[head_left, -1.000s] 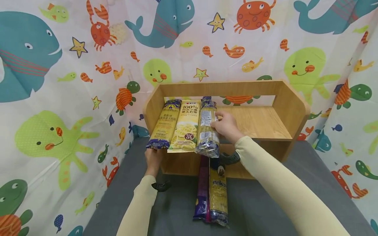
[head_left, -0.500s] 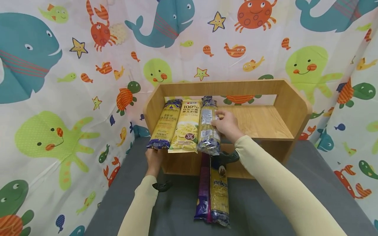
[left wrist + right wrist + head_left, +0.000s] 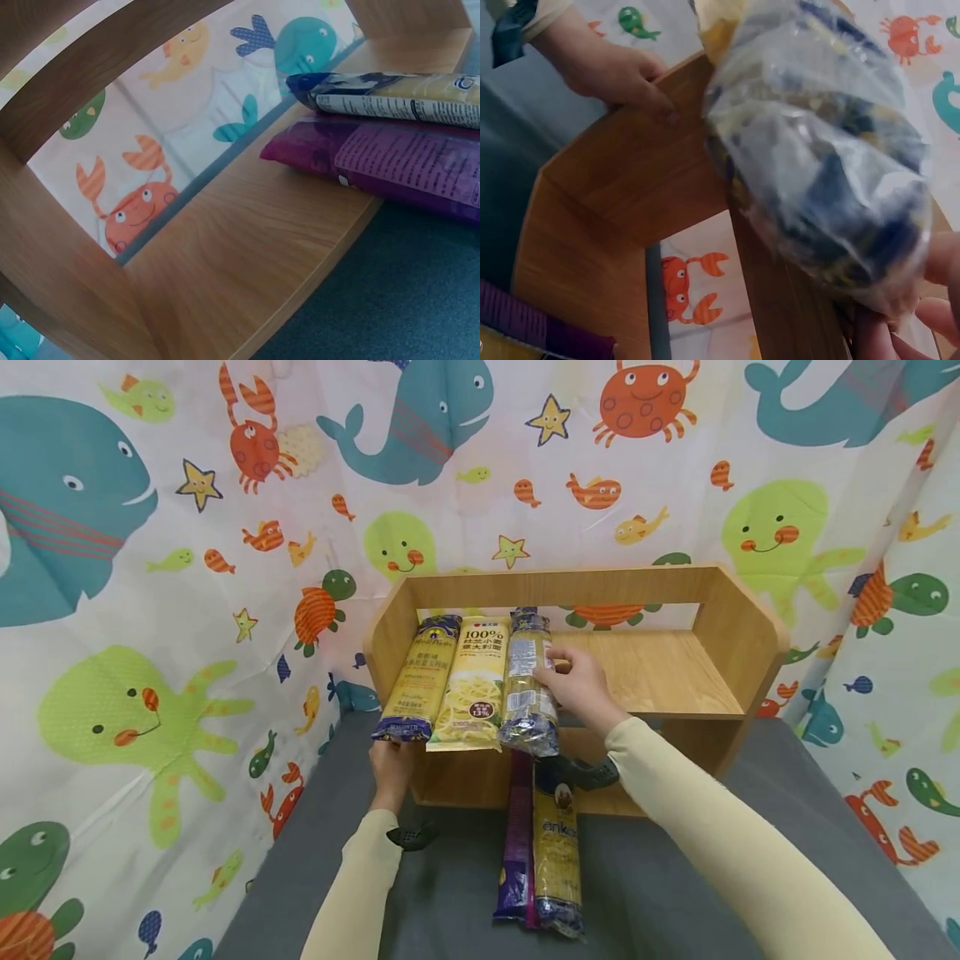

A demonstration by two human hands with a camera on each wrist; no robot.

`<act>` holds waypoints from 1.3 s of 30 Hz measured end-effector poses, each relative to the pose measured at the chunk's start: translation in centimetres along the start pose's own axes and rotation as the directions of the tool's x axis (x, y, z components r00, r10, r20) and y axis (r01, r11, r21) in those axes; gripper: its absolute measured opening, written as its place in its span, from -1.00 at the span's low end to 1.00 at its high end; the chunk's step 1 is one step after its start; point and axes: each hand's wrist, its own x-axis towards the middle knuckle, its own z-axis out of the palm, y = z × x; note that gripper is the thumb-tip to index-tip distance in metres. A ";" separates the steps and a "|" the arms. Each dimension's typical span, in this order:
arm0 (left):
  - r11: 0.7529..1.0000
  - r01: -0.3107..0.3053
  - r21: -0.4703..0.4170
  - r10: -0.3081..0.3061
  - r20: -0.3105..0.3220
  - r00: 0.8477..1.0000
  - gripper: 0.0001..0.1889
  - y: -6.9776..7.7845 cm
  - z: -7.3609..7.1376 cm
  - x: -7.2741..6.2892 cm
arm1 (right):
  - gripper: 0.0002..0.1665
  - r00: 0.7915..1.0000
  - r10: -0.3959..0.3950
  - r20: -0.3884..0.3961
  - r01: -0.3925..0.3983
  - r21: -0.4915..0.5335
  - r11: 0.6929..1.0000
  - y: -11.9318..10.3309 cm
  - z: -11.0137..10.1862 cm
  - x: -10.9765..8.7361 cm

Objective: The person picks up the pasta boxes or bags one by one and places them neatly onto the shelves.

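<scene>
On grey table (image 3: 645, 893) | wooden shelf (image 3: 652, 672) | sea-animal curtain (image 3: 450, 510) | left grip (image 3: 392, 770) clasping shelf | right grip (image 3: 581, 683) pinching pasta packet (image 3: 528, 693)

The long clear-plastic packet (image 3: 528, 685) in the right hand (image 3: 583, 687) is golden, with dark blue ends and a white printed label. Left of that hand, a flat pale-yellow packet (image 3: 471, 681) carries dark lettering, a noodle picture and a round maroon badge. Just above the left hand (image 3: 392, 770), a slim gold plastic packet (image 3: 422, 681) has dark blue ends. Below the right hand, a long purple packet (image 3: 516, 860) has pale print, and a long gold packet (image 3: 557, 864) bears navy lettering. Around both hands, the light-brown wooden shelf (image 3: 660, 672) shows streaked grain; behind them, a white fabric backdrop (image 3: 457, 531) is scattered with teal, orange-red and lime-green sea animals.
</scene>
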 end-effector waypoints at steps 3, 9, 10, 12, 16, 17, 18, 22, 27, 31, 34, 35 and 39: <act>1.000 -0.014 -0.003 0.014 -0.004 1.000 -0.62 0.0 -0.1 0.1 | -0.29 0.999 -0.036 0.021 0.036 -0.001 0.999 0.1 -0.6 -0.4; 1.000 -0.021 -0.002 0.021 0.019 1.000 -0.61 0.3 -0.2 0.3 | -0.27 0.996 -0.078 0.051 0.080 -0.050 0.995 0.0 -2.0 -1.3; 1.000 -0.022 0.005 0.022 0.020 1.000 -0.61 0.4 -0.2 0.3 | -0.28 0.995 -0.090 0.053 0.093 -0.055 0.994 0.2 -2.3 -1.5; 1.000 -0.021 0.011 0.020 0.022 1.000 -0.61 0.4 -0.1 0.2 | -0.31 0.991 -0.124 0.052 0.127 -0.060 0.990 0.5 -2.6 -2.0; 1.000 -0.029 0.000 0.029 0.021 0.999 -0.61 0.4 0.0 0.3 | -0.39 0.980 -0.193 0.051 0.195 -0.054 0.979 1.5 -3.1 -3.2; 1.000 -0.030 -0.001 0.030 0.021 0.999 -0.60 0.4 0.0 0.3 | -0.41 0.977 -0.204 0.053 0.207 -0.055 0.977 1.8 -3.2 -3.5; 0.999 -0.032 -0.001 0.032 0.018 0.999 -0.60 0.3 -0.1 0.3 | -0.43 0.975 -0.213 0.057 0.216 -0.057 0.975 2.1 -3.3 -3.7; 0.999 -0.039 0.012 0.039 0.003 0.999 -0.60 0.1 -0.2 0.4 | -0.49 0.968 -0.243 0.063 0.247 -0.061 0.967 3.0 -4.1 -4.5; 1.000 -0.027 0.006 0.027 0.004 1.000 -0.58 0.0 -0.3 0.3 | -0.58 0.957 -0.288 0.034 0.289 -0.073 0.954 4.7 -5.5 -5.6; 1.000 -0.022 0.006 0.022 0.017 1.000 -0.57 0.0 -0.1 0.1 | -0.68 0.953 -0.302 0.026 0.303 -0.101 0.948 6.9 -6.5 -6.2; 1.000 -0.012 0.000 0.012 0.024 1.000 -0.56 -0.1 -0.1 0.0 | -0.72 0.960 -0.276 0.052 0.280 -0.111 0.954 9.1 -7.1 -6.5; 1.000 -0.009 -0.004 0.009 0.023 1.000 -0.56 -0.1 0.0 -0.1 | -0.72 0.965 -0.256 0.060 0.262 -0.112 0.959 9.9 -7.2 -6.7; 1.000 -0.012 0.001 0.012 0.020 1.000 -0.57 -0.2 0.1 -0.2 | -0.68 0.979 -0.190 0.071 0.196 -0.086 0.977 13.0 -7.3 -7.5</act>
